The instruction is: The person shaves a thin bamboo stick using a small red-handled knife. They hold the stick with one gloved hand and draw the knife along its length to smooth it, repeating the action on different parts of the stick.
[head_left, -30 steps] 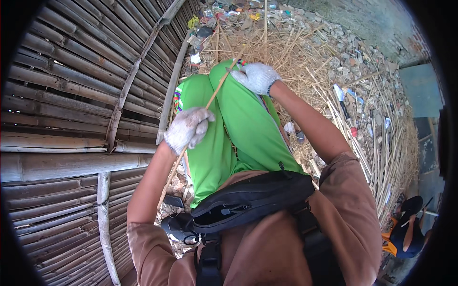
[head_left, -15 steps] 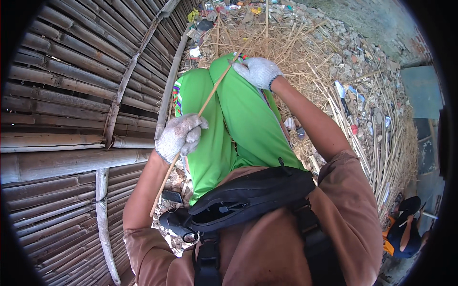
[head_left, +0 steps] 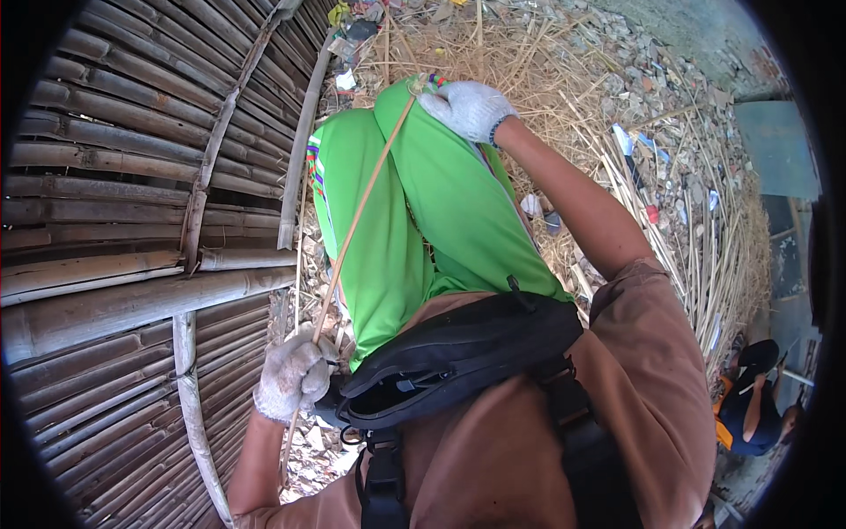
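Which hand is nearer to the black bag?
Left: the left hand is beside the black bag, at its left end; the right hand is farther away, near the right knee.

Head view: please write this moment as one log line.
left hand: closed around thin stick; right hand: at stick's upper end, grip unclear; stick: slanting over green trousers; black bag: at waist

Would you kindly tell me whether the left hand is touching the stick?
Touching: the head view shows the left hand closed around the stick.
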`<state>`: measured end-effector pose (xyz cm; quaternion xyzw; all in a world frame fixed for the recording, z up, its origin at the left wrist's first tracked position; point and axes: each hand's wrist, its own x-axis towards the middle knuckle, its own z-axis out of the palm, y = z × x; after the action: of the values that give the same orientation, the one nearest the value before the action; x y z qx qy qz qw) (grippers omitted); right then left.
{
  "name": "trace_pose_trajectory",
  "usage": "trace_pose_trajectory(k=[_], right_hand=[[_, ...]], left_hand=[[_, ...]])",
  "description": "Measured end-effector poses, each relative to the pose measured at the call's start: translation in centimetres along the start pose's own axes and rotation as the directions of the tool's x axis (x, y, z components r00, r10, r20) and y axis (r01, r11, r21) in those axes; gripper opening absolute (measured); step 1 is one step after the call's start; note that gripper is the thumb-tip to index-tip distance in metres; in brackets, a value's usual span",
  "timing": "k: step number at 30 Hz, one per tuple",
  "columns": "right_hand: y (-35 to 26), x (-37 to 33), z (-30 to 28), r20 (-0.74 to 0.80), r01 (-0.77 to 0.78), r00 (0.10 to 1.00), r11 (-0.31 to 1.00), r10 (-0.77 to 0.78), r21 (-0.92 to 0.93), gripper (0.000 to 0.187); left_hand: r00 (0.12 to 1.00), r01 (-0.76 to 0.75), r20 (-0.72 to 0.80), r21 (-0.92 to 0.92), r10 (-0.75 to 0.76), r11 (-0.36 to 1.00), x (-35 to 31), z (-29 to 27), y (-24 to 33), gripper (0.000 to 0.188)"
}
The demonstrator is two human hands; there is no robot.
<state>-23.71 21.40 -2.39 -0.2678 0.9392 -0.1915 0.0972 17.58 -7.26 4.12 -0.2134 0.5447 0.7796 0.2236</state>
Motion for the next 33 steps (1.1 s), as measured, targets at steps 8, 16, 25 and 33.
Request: trace_pose_trajectory(k=[8,16,25,33], right_hand=[[0.3,0.4,0.1,0.038,-0.017,0.999,1.000,0.016,0.009,0.077],[-0.1,0.5,-0.6,0.041,-0.006,0.999,1.000,0.006,-0.013,0.072],[0.7,0.5,0.2,0.046,-0.042,0.998,0.999,0.041,0.026,0.078],[0.3,0.7,0.1,0.062,-0.049,0.997,0.999,0.048,0.015,0.080]], left_hand=[[0.994,-0.062,-0.059,0.367,0.090,0.928,8.5,2.8,4.7,0.036],[0.988,-0.153,0.079,0.374,0.133,0.915,22.8,5.3,10.7,0.029],[0.996,-0.073,0.068,0.220,0.060,0.973,16.8,2.9,8.5,0.031],[0.999,-0.047,0.004,0.131,0.047,0.990,8.8,1.4,4.9,0.035]])
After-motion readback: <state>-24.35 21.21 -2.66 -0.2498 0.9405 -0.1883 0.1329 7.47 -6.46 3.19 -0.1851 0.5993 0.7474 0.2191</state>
